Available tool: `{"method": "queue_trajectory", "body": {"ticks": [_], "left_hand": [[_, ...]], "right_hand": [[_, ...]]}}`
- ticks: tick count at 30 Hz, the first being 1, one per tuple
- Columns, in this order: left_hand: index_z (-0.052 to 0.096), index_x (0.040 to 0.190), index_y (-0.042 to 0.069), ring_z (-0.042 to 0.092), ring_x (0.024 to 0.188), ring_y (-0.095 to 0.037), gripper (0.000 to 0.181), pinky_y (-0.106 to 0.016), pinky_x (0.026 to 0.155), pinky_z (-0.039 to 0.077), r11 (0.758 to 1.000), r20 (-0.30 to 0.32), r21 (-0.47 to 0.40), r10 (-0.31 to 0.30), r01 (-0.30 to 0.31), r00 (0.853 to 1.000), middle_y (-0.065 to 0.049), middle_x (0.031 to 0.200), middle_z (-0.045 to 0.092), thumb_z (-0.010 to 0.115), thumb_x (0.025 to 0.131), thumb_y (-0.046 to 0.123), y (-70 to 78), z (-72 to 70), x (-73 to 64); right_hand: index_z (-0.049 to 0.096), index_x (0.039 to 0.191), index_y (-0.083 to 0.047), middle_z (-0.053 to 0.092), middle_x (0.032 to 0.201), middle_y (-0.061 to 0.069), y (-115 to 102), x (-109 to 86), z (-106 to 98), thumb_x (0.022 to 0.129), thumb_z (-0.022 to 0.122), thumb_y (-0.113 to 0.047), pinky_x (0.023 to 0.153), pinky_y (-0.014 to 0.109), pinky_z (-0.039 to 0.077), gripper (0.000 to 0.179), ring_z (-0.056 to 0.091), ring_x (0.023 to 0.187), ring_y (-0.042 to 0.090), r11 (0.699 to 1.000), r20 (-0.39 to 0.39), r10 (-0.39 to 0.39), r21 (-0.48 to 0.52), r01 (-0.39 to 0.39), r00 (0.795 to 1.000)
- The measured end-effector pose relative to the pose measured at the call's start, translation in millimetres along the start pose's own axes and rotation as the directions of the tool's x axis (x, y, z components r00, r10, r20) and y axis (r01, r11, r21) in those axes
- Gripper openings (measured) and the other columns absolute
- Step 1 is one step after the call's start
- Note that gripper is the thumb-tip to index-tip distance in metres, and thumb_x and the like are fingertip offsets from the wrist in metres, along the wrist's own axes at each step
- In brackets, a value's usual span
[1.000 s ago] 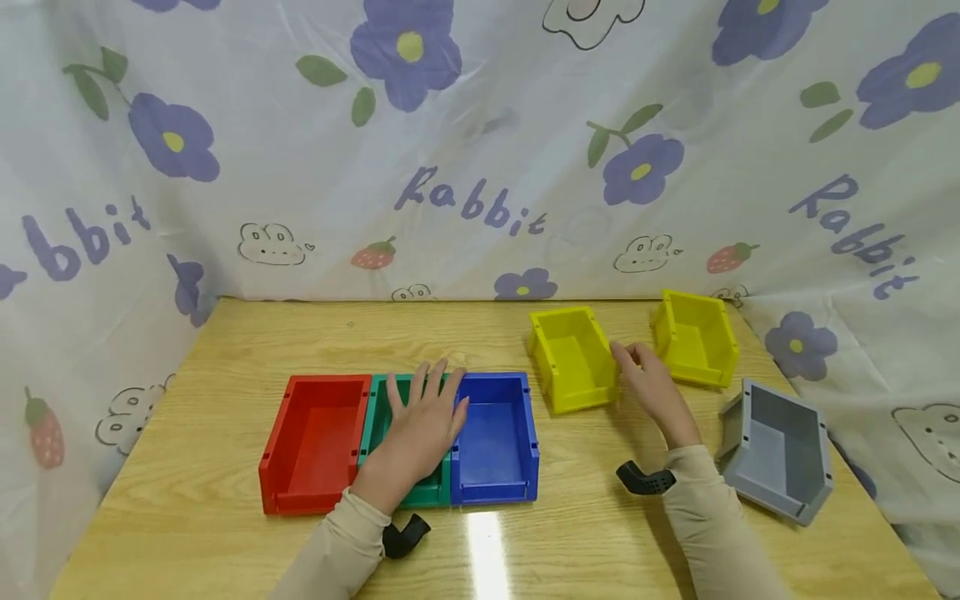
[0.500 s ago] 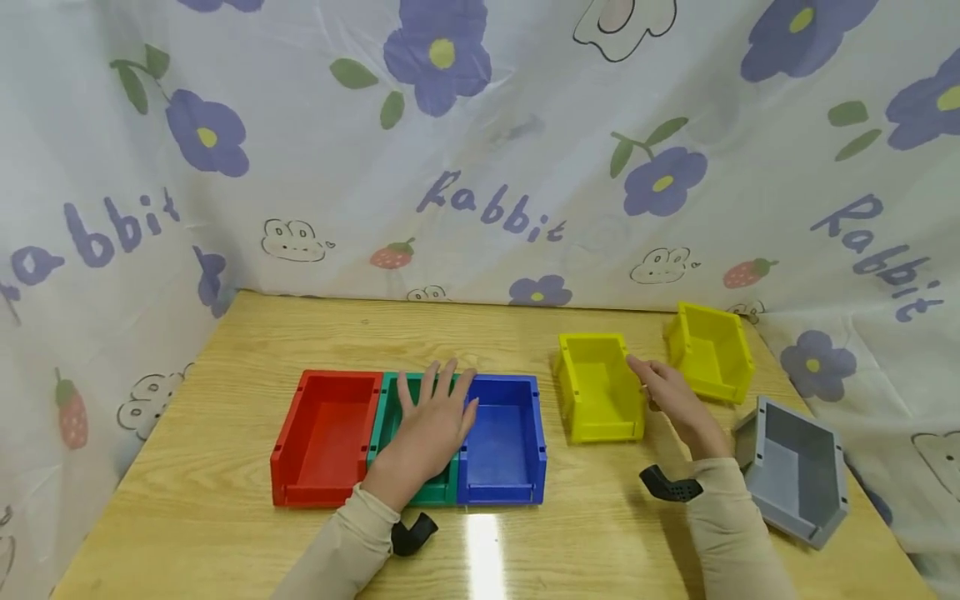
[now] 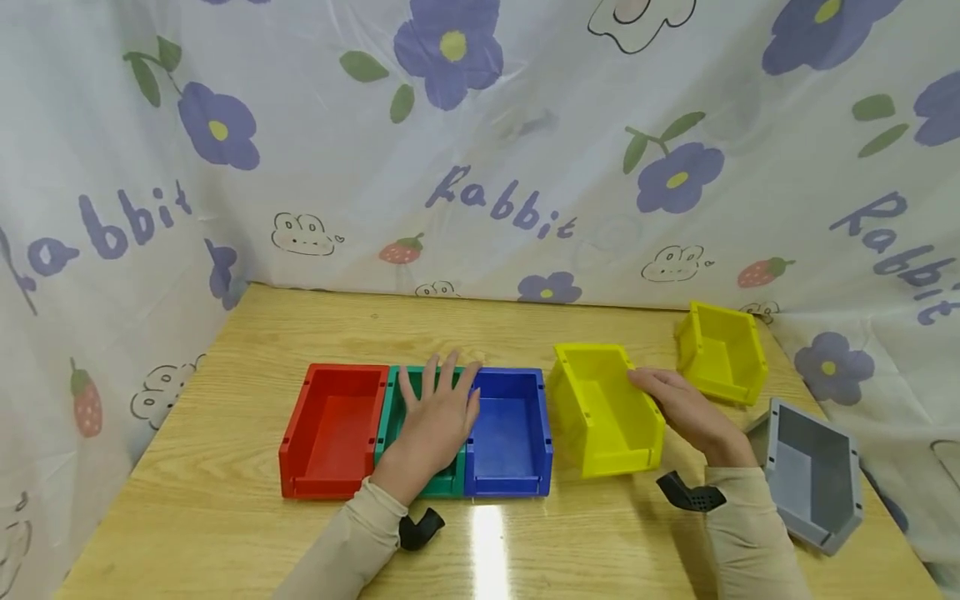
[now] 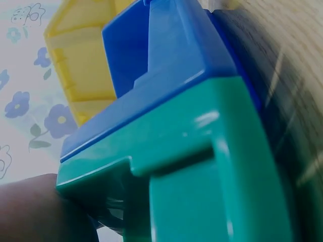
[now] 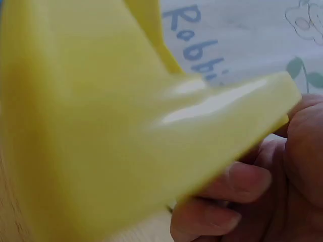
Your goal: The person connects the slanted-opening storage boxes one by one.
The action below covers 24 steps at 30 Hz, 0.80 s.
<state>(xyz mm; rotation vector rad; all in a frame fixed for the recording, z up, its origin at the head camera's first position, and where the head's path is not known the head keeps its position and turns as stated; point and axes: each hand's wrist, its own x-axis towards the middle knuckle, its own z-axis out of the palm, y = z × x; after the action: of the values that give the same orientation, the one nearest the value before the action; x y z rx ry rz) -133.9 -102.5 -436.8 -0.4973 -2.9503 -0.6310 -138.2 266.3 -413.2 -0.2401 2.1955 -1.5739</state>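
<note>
In the head view, my left hand lies spread across the green plastic bin, fingers straight and reaching over its far rim. It hides much of the green bin. A red bin stands against the green one's left side and a blue bin against its right. My right hand grips the right wall of a yellow bin, which hangs tilted just right of the blue bin. In the right wrist view, curled fingers hold the yellow bin by its edge; the bin is blurred there.
A second yellow bin stands at the back right of the wooden table. Nearer, a grey bin sits angled by my right forearm. A patterned curtain hangs behind the table.
My right hand has brought the yellow bin nearer and tilted it, close to the blue bin's right side. My left hand stays over the green bin. The head view has shifted slightly.
</note>
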Motion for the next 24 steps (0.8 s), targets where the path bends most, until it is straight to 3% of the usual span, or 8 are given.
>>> {"method": "queue_trajectory", "body": {"ticks": [7, 14, 24], "left_hand": [[0.046, 0.155, 0.02, 0.022, 0.156, -0.048, 0.045, -0.083, 0.119, 0.005, 1.0, 0.015, -0.016, -0.019, 0.019, 1.0, -0.021, 0.168, 0.03, 0.047, 0.112, 0.032, 0.7, -1.4, 1.3], [0.045, 0.155, 0.021, 0.023, 0.155, -0.048, 0.046, -0.082, 0.119, 0.006, 1.0, 0.021, 0.007, -0.018, 0.018, 1.0, -0.02, 0.168, 0.031, 0.046, 0.112, 0.034, 1.1, -3.1, 2.0], [0.044, 0.156, 0.022, 0.022, 0.156, -0.047, 0.046, -0.082, 0.119, 0.005, 0.999, 0.039, 0.0, -0.036, 0.036, 0.999, -0.019, 0.169, 0.029, 0.046, 0.112, 0.033, 1.7, -5.3, 1.4]], "right_hand": [[0.052, 0.143, 0.012, 0.072, 0.118, 0.009, -6.2, -0.7, 1.8, 0.114, 0.037, -0.04, 0.091, 0.025, 0.059, 0.061, 0.072, 0.102, 0.011, 0.999, 0.045, -0.001, -0.041, 0.003, 0.999], [0.059, 0.129, 0.01, 0.07, 0.108, 0.01, -5.0, -1.0, 2.7, 0.114, 0.039, -0.041, 0.084, 0.029, 0.06, 0.057, 0.07, 0.092, 0.013, 0.997, 0.028, 0.03, -0.07, -0.028, 0.999], [0.053, 0.141, 0.012, 0.07, 0.123, 0.017, -6.1, -1.7, 2.0, 0.114, 0.039, -0.042, 0.093, 0.025, 0.059, 0.062, 0.071, 0.106, 0.013, 0.998, 0.032, 0.041, -0.039, -0.039, 0.999]]}}
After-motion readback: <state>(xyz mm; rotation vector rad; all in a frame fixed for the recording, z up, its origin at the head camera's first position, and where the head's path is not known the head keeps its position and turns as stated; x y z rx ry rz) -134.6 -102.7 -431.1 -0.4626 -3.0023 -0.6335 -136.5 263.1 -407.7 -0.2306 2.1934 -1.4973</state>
